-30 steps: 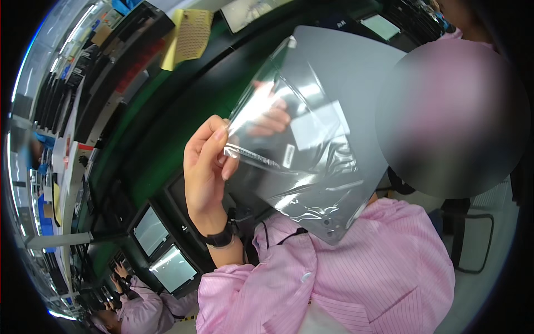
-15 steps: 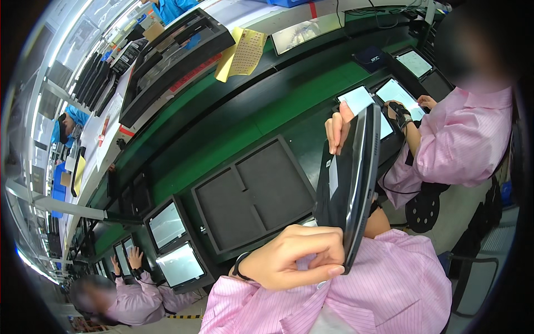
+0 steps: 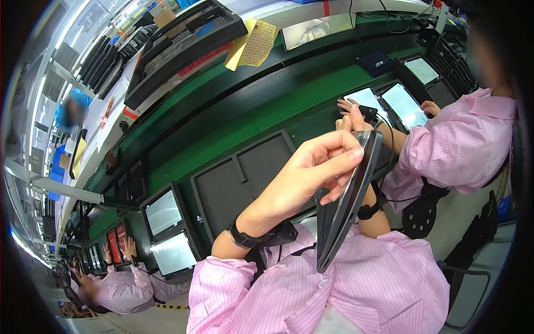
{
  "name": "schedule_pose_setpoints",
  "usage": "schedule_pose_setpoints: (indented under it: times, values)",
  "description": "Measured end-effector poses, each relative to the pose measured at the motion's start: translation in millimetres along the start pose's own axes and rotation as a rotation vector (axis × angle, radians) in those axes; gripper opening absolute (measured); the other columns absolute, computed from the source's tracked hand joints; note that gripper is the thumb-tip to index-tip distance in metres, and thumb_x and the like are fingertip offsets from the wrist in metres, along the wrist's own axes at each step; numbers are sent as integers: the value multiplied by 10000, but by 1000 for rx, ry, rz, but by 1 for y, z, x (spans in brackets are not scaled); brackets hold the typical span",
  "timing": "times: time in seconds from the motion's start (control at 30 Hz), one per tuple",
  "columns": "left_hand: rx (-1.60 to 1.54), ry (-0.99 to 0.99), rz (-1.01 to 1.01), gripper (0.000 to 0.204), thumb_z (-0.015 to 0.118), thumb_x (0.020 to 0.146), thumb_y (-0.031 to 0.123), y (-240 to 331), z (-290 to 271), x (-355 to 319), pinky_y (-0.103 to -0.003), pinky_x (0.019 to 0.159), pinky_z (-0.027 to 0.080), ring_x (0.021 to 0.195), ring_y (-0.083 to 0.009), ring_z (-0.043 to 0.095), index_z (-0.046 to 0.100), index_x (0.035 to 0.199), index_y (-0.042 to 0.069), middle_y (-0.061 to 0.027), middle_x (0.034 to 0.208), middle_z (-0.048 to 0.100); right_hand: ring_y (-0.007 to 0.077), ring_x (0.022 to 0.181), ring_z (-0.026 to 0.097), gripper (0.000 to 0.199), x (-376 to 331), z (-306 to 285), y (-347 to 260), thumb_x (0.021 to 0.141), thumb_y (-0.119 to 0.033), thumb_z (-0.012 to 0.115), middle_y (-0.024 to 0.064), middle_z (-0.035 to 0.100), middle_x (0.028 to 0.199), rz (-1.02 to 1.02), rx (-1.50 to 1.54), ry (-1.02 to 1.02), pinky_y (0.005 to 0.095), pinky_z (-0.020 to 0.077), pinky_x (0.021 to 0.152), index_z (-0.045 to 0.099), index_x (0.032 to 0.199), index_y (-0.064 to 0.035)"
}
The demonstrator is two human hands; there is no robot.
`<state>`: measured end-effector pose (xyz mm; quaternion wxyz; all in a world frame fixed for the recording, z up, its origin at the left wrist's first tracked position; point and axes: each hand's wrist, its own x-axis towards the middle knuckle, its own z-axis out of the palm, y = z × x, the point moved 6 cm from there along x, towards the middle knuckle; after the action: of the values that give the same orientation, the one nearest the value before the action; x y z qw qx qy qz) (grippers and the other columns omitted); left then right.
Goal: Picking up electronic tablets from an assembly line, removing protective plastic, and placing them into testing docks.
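From my post, far left, I see a red-lit rectangular screen (image 3: 114, 245), pale half a second ago. Then the flat black two-section tray (image 3: 216, 192). The left hand (image 3: 311, 175) has risen from the lower end of the thin dark-grey slab-shaped tablet (image 3: 347, 207), now edge-on before the chest, to its upper end, thumb and forefinger nearly meeting; grip unclear. The right hand (image 3: 352, 120), fingers bent, is partly hidden behind; I can't tell its hold.
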<state>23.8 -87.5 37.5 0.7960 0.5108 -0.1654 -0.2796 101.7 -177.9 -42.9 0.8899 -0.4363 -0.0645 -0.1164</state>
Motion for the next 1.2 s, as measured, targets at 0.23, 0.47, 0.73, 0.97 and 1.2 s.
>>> schedule_pose_setpoints:
  times: [0.23,0.47,0.73,0.97,1.2]
  values:
    - [-44,40,143,125,461,927,162,11,4,11,-190,337,310,344,-72,385,448,862,57,-8,559,411,20,374,308,496,-2,-4,13,946,-281,431,-50,369,428,106,240,9,201,218,373,402,477,-121]
    - [-99,-77,-12,306,471,910,268,16,-5,31,-194,330,353,354,-71,429,460,674,74,11,509,444,172,560,617,347,-6,5,27,923,-227,411,129,622,714,50,171,-197,264,514,526,543,691,-5]
    - [163,59,108,309,472,879,182,38,-24,38,-203,344,310,323,-64,375,422,599,61,18,457,402,127,619,587,451,-6,14,13,968,-296,327,113,637,700,-62,6,-223,227,465,632,597,832,39]
    - [317,87,146,304,493,875,188,44,-27,48,-187,332,278,340,-41,334,434,605,61,30,469,385,44,401,333,466,-3,1,23,954,-335,375,-24,405,485,-10,-84,-109,206,240,388,472,583,-70]
    - [482,105,175,308,463,894,177,45,-28,50,-218,392,382,400,-67,448,459,640,2,-2,496,445,45,395,368,486,10,-7,38,949,-352,380,-6,467,491,10,-84,-108,205,258,379,489,563,-77]
